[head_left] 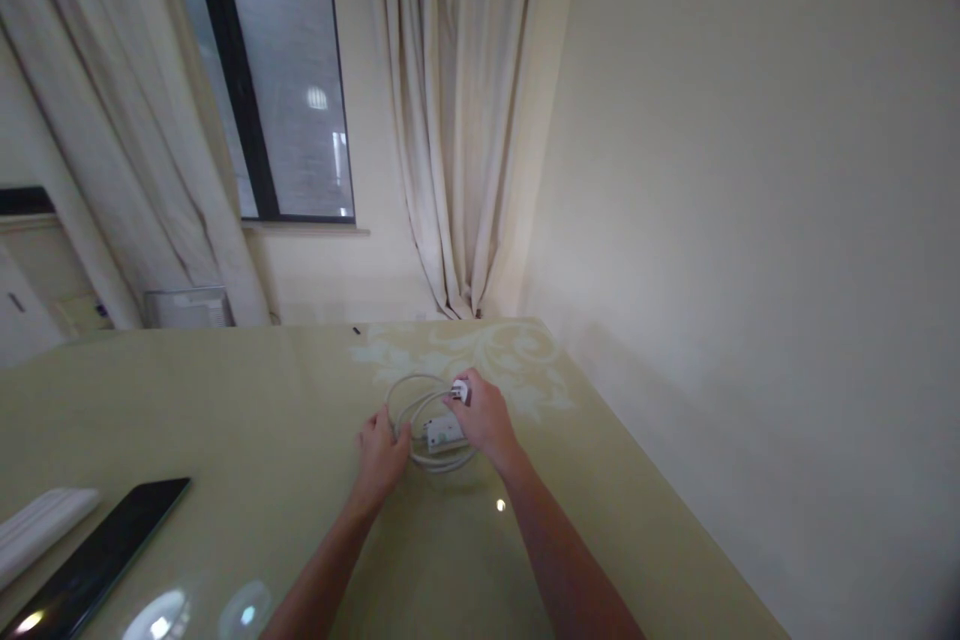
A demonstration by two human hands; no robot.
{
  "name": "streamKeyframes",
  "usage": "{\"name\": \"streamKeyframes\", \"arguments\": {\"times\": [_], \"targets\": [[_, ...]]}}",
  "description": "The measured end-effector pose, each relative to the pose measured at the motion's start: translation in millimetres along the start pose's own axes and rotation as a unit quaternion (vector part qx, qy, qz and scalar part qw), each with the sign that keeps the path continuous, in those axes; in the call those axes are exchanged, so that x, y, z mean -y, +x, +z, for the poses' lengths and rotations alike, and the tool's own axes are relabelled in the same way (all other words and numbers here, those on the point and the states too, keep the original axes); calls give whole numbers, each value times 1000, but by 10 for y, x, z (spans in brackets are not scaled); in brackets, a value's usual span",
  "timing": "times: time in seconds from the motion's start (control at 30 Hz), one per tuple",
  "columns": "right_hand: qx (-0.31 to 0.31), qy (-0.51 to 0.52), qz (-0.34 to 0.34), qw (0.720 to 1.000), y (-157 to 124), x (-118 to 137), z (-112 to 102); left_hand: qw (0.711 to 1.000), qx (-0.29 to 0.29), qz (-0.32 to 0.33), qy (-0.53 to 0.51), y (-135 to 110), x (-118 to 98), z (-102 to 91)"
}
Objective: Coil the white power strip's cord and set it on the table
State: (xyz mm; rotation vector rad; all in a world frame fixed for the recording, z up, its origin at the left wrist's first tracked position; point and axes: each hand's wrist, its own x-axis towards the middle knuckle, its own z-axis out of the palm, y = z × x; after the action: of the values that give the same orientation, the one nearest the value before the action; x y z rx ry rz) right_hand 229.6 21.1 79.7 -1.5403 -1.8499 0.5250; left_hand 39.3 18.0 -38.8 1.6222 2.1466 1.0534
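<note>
A white power strip with its white cable coiled in a loop lies on the glossy yellow-green table. My right hand rests over the strip's right side, its fingers pinched on the white plug at the end of the cable. On the left side of the coil my left hand has its fingers curled against the cable.
A black tablet-like slab and a white folded object lie at the table's near left. The table's right edge runs beside a cream wall. Curtains and a window are behind the table.
</note>
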Motion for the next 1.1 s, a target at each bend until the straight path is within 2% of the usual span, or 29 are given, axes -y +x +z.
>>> {"name": "streamKeyframes", "arguments": {"times": [0.33,0.5,0.63,0.83,1.1], "targets": [[27,-81,26,996,19,-115,-65,993,15,93,78,-213,-32,66],[55,-120,35,991,9,-122,-90,982,69,155,83,-212,-61,-14],[74,-137,31,987,8,-121,-88,983,84,139,90,-178,-55,-76],[123,-148,10,981,-35,-99,-44,991,71,93,66,-149,-88,-126],[143,-138,9,980,-41,-90,5,990,51,91,-99,-40,-268,-176]]}}
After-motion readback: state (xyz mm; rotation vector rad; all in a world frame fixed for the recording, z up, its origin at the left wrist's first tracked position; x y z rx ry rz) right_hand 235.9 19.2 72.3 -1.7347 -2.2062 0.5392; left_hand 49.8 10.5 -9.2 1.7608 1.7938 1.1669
